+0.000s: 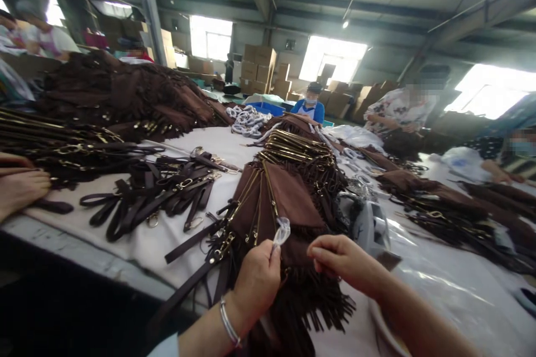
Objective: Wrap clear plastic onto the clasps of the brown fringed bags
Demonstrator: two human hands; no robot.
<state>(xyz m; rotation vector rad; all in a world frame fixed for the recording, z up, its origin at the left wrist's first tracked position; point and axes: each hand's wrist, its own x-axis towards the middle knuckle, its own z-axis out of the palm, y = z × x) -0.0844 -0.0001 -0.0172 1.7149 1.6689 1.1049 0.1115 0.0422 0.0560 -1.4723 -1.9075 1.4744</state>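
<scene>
My left hand point(257, 273), with a silver bangle at the wrist, is closed around a small loop wrapped in clear plastic point(282, 231). What lies inside the wrap is hard to make out. To its right, my right hand point(339, 262) has its fingers curled in a pinch; anything between them is hidden. Both hands are over brown fringed pouches point(293, 195) with gold zippers, stacked in front of me. Dark wrist straps with gold clasps point(221, 251) trail from the pouches' left side. Long fringe point(322, 307) hangs below my hands.
Loose dark straps point(154, 195) lie left on the white-covered table point(226, 145). Another person's hand point(23, 189) is at far left. A big brown heap point(125, 89), white chain-like pieces point(249, 120) and clear plastic point(448, 284) surround the stack. Co-workers sit around the table.
</scene>
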